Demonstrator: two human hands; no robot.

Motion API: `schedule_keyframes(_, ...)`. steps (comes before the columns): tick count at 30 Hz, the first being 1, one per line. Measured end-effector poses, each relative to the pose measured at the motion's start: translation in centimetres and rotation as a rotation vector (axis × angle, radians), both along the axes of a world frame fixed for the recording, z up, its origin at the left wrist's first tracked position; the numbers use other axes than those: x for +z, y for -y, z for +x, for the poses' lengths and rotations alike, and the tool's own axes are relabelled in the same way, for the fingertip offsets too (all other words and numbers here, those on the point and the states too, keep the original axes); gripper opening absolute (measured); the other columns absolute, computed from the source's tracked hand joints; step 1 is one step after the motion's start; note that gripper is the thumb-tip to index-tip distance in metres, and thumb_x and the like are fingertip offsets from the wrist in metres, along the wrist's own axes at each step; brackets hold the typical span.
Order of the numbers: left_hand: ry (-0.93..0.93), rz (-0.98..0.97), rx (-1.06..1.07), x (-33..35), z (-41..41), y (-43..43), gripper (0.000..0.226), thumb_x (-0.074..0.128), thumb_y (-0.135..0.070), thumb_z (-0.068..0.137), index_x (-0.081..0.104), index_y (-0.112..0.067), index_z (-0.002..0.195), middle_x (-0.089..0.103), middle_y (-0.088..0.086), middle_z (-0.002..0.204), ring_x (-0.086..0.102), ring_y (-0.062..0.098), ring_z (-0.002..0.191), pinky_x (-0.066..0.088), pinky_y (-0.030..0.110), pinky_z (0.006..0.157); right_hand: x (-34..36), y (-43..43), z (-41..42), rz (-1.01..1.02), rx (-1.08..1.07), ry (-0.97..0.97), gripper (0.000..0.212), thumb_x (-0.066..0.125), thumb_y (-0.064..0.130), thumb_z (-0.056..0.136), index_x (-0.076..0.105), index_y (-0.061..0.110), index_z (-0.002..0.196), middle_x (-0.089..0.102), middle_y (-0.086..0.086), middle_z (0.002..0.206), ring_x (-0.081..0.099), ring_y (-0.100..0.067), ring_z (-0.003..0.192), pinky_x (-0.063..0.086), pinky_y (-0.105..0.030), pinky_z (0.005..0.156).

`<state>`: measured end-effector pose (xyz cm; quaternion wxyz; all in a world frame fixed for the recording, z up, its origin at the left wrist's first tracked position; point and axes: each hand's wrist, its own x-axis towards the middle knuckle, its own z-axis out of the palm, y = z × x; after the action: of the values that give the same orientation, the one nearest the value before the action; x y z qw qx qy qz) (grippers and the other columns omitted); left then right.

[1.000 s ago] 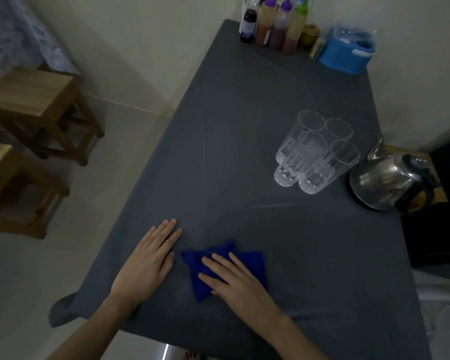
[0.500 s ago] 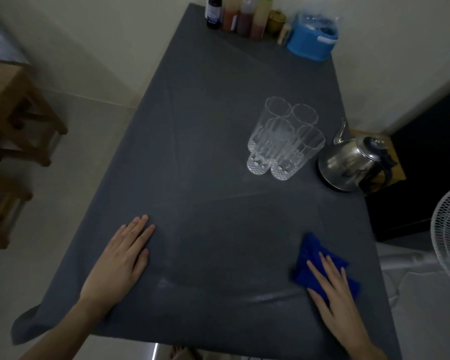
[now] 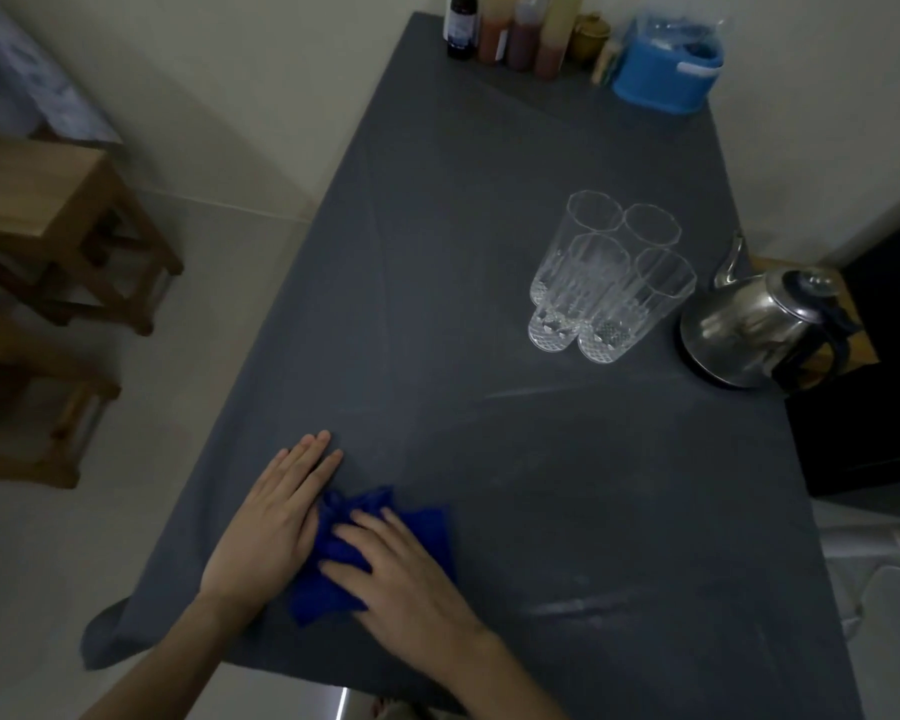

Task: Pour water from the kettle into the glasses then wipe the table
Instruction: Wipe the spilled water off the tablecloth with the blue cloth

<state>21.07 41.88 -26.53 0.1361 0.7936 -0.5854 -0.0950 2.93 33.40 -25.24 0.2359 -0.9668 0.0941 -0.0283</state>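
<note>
A crumpled blue cloth (image 3: 427, 532) lies near the front edge of the table, which is covered in dark grey fabric (image 3: 489, 252). My right hand (image 3: 401, 569) presses flat on the cloth. Flat on the tablecloth rests my left hand (image 3: 271, 522), its side touching the cloth's left edge. Several tall clear glasses (image 3: 604, 283) stand grouped at the right, holding a little water. A steel kettle (image 3: 749, 324) with a black handle sits just right of them, at the table's right edge.
Sauce bottles (image 3: 505, 28) and a blue plastic container (image 3: 666, 70) line the far end by the wall. Wooden stools (image 3: 58, 226) stand on the floor to the left. A damp streak (image 3: 583, 605) shows on the cloth at front right.
My right hand slid the blue cloth out to the table's right side, then back left until it met my left hand. My left hand stayed pressed on the tablecloth.
</note>
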Motion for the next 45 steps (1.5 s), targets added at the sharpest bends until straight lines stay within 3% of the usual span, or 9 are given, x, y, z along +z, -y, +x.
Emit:
schedule_keyframes(7, -0.004, 0.0, 0.013, 0.3, -0.1, 0.1, 0.051, 0.029, -0.031, 0.097, 0.039, -0.013, 0.144, 0.029, 0.003, 0.155, 0.023, 0.016, 0.144, 0.006, 0.028, 0.121, -1.1, 3.5, -6.9, -0.113, -0.013, 0.012, 0.05, 0.047, 0.014, 0.078, 0.057, 0.026, 0.126, 0.053, -0.004, 0.138, 0.045, -0.022, 0.13, 0.03, -0.04, 0.112)
schedule_keyframes(10, 0.005, 0.01, 0.016, 0.3, -0.1, 0.1, 0.052, 0.028, -0.032, 0.097, 0.038, -0.014, 0.145, 0.028, 0.004, 0.155, 0.022, 0.015, 0.144, 0.005, 0.028, 0.121, -0.5, 7.5, -14.5, -0.18, -0.2, -0.012, 0.055, 0.058, 0.007, 0.072, 0.06, 0.026, 0.124, 0.059, -0.006, 0.131, 0.048, -0.021, 0.124, 0.038, -0.037, 0.108)
schedule_keyframes(14, 0.009, 0.015, 0.019, 0.4, -0.2, 0.3, 0.052, 0.027, -0.033, 0.097, 0.039, -0.013, 0.144, 0.03, 0.005, 0.155, 0.025, 0.017, 0.143, 0.005, 0.028, 0.121, 1.6, 12.5, -24.4, -0.196, -0.514, -0.16, 0.057, 0.059, 0.015, 0.08, 0.047, 0.028, 0.134, 0.044, 0.003, 0.139, 0.045, -0.023, 0.125, 0.021, -0.026, 0.113)
schedule_keyframes(19, 0.016, 0.017, 0.017, 0.3, -0.2, 0.3, 0.053, 0.028, -0.032, 0.097, 0.039, -0.011, 0.144, 0.031, 0.007, 0.154, 0.025, 0.018, 0.143, 0.005, 0.029, 0.121, 1.7, 13.1, -24.8, -0.153, -0.728, -0.191, 0.067, 0.079, -0.005, 0.069, 0.058, 0.02, 0.127, 0.045, -0.001, 0.136, 0.045, -0.022, 0.124, 0.028, -0.03, 0.108)
schedule_keyframes(27, 0.03, -0.001, 0.02, -0.1, -0.1, 0.3, 0.051, 0.03, -0.03, 0.097, 0.039, -0.012, 0.145, 0.03, 0.005, 0.155, 0.024, 0.017, 0.144, 0.009, 0.032, 0.121, 0.6, 6.8, -8.4, -0.089, -0.303, -0.049, 0.061, 0.076, 0.01, 0.068, 0.061, 0.022, 0.125, 0.055, -0.002, 0.136, 0.047, -0.02, 0.126, 0.028, -0.031, 0.112)
schedule_keyframes(33, 0.012, 0.017, -0.001, 0.1, 0.0, 0.0, 0.051, 0.031, -0.018, 0.095, 0.037, -0.011, 0.145, 0.028, 0.007, 0.155, 0.025, 0.02, 0.144, 0.008, 0.031, 0.121, -0.1, -0.7, 1.1, -0.097, 0.003, 0.038, 0.044, 0.053, 0.019, 0.086, 0.055, 0.025, 0.13, 0.05, -0.008, 0.138, 0.04, -0.023, 0.131, 0.03, -0.04, 0.113)
schedule_keyframes(39, 0.004, 0.012, 0.008, 0.4, 0.0, 0.0, 0.051, 0.031, -0.023, 0.096, 0.037, -0.012, 0.145, 0.028, 0.005, 0.155, 0.024, 0.018, 0.144, 0.005, 0.028, 0.121, -0.6, 5.1, -8.4, -0.19, 0.094, 0.03, 0.061, 0.063, 0.008, 0.073, 0.055, 0.027, 0.13, 0.049, -0.006, 0.143, 0.042, -0.023, 0.132, 0.032, -0.039, 0.11)
schedule_keyframes(42, 0.016, 0.006, 0.008, 0.4, -0.1, 0.1, 0.051, 0.03, -0.024, 0.096, 0.038, -0.012, 0.145, 0.029, 0.006, 0.155, 0.026, 0.019, 0.144, 0.006, 0.029, 0.121, 0.0, 10.3, -16.3, -0.231, -0.103, -0.045, 0.078, 0.071, 0.002, 0.061, 0.052, 0.029, 0.132, 0.053, -0.01, 0.138, 0.043, -0.024, 0.128, 0.035, -0.035, 0.109)
schedule_keyframes(45, 0.02, 0.006, 0.01, 0.2, -0.1, 0.1, 0.051, 0.03, -0.024, 0.096, 0.038, -0.012, 0.145, 0.029, 0.005, 0.155, 0.025, 0.019, 0.144, 0.007, 0.03, 0.121, 1.6, 14.8, -22.6, -0.202, -0.402, -0.159, 0.079, 0.065, 0.016, 0.076, 0.032, 0.045, 0.142, 0.047, -0.007, 0.142, 0.044, -0.027, 0.128, 0.026, -0.033, 0.111)
